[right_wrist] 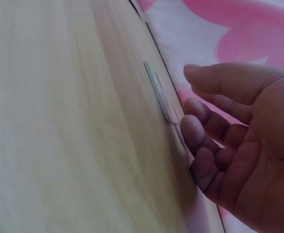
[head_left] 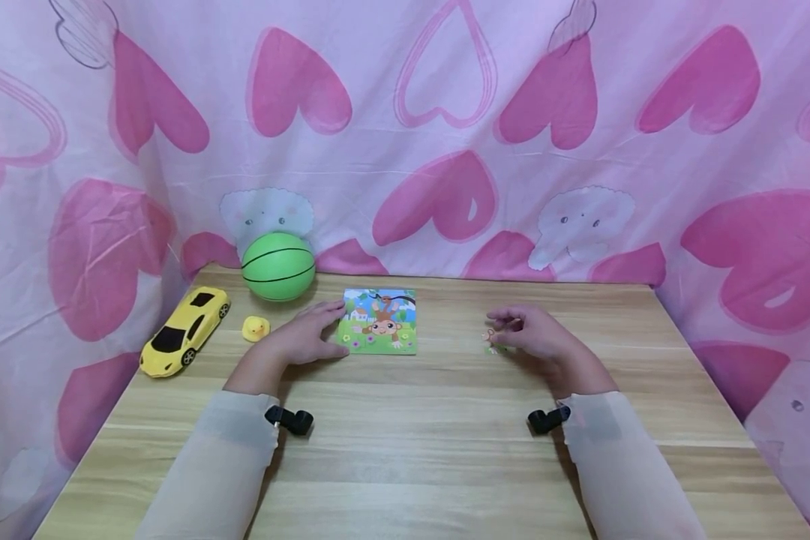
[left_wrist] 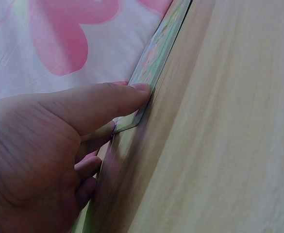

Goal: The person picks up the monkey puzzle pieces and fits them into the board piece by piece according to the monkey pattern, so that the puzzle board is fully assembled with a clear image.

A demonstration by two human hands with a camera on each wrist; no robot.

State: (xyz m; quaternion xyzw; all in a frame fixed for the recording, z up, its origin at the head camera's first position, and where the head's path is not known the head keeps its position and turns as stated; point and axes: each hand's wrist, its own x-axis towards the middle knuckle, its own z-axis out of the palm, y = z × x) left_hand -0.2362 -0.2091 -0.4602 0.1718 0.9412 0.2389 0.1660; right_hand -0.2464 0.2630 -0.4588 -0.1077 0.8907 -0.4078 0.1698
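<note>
A square picture board with a cartoon monkey hanging upside down lies flat on the table. My left hand rests against its left side, fingers fairly straight near the upper corner. In the left wrist view the thumb touches the board at its near corner. Farther right, a small flat picture piece with a green edge lies on the wood. My right hand hovers beside it, fingers loosely bent, and partly hides the piece in the head view. Nothing shows between the right thumb and fingers.
On the left of the wooden table stand a yellow toy car, a small yellow rubber duck and a green ball. A pink heart-patterned cloth hangs along the back and both sides.
</note>
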